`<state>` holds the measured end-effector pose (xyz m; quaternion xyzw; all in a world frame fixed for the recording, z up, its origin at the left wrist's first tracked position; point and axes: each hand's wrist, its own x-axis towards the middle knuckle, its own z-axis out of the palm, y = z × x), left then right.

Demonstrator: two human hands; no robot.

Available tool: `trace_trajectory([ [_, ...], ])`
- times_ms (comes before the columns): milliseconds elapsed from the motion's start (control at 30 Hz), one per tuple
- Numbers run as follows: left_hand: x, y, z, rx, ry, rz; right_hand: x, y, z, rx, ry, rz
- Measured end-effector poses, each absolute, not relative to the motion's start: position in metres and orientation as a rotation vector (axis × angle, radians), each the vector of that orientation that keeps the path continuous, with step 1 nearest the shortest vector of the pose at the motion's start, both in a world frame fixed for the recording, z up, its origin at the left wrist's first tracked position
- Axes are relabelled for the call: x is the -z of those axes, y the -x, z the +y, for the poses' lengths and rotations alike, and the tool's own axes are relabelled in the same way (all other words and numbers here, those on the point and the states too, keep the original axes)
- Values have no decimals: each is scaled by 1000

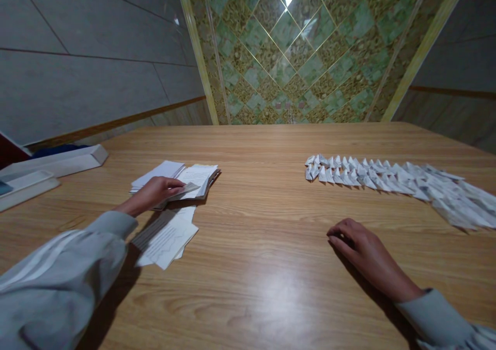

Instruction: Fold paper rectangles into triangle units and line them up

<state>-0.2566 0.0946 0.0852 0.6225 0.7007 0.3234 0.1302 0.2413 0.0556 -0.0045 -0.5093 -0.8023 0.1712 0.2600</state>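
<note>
My left hand (160,189) pinches a paper slip (188,188) between thumb and fingers, over a stack of printed paper (201,177). Beside that stack, on its left, lies a pile of white paper (165,172). Several loose printed sheets (170,239) are spread nearer to me, below the stack. My right hand (362,249) rests on the table with its fingers loosely curled. A gap shows between its thumb and forefinger, and it holds nothing. Beyond it stretch rows of folded paper pieces (364,173), pointed and standing close together.
The wooden table (263,288) reaches to the patterned tile wall (287,61). White open boxes or trays (62,163) stand at the left edge. At the far right, the folded pieces lie flatter and overlap (461,200).
</note>
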Motion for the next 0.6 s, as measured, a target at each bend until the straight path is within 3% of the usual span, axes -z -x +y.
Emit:
trace_trajectory([
  [133, -97, 258, 90, -813, -2037, 2088, 5, -241, 56, -468, 1387, -2178],
  [400, -109, 207, 65, -956, -2314, 2084, 2, -238, 51, -376, 1288, -2111],
  [600, -91, 122, 48, -1049, -2480, 1471, -21, -222, 33, -267, 970, -2066],
])
